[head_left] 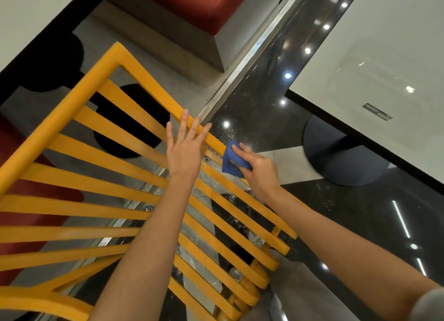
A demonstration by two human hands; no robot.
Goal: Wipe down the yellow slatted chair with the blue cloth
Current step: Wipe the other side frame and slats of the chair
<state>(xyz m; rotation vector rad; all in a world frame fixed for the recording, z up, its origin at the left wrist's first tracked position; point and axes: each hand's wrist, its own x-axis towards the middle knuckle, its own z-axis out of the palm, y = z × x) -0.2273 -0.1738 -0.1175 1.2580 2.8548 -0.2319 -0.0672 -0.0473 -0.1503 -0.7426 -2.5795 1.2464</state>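
Observation:
The yellow slatted chair [101, 183] fills the lower left and centre, tilted, its slats fanning out from the right side rail. My right hand [258, 169] grips the bunched blue cloth [231, 159] and presses it against that right rail. My left hand [185, 150] lies flat with fingers spread, its fingertips resting on the same rail just above the cloth. Both forearms cross over the slats from the bottom of the view.
A white table [384, 68] with a dark round base [341, 157] stands to the right. Red upholstered seats sit at the top [192, 5] and at the left edge [24, 200]. Another white tabletop [36, 13] is at the top left. The floor is glossy black tile and grey.

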